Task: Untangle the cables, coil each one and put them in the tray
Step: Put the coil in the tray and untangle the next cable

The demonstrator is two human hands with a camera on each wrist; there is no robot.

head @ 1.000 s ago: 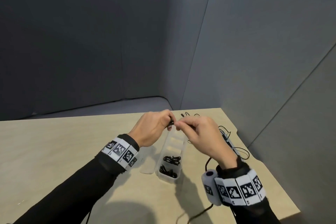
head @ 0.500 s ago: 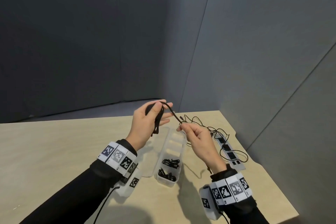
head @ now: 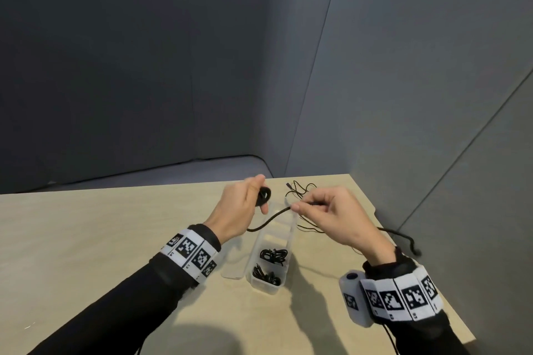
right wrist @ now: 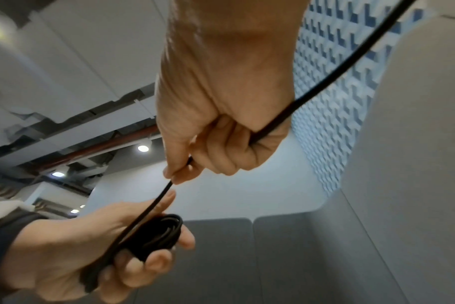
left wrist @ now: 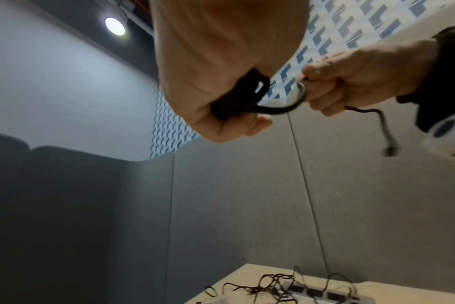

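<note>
Two gray walls [head: 403, 81] stand behind a light wooden surface [head: 101, 239]. On the surface lies a long clear tray [head: 292, 228] with small boxes in a row. This tray is the landmark.

Two small black bundles [head: 273, 256] sit in the two tray boxes closest to the person. They look like coiled cables that are already put away. The other tray boxes look empty, though the hands hide some of them. Past the far end of the tray, thin black cables [head: 300, 192] lie in a loose mess on the surface. So I think the job is about half done or less: one cable is being coiled now, and the messy ones are left to do.

Both hands hang in the air over the far half of the tray. The left hand [head: 240, 207] is to the left of the tray, thumb up. Its grip is closed around a small black coil [right wrist: 153, 236], with the fingers curled under it. A black cable [head: 268, 220] runs out of the coil, dips low over the tray and rises to the right hand [head: 331, 216]. The right hand is to the right of the tray. Its thumb and first finger pinch the cable, and the other fingers are curled around it. In the left wrist view, the loose end with its plug [left wrist: 390, 151] hangs down behind the right hand.
</note>
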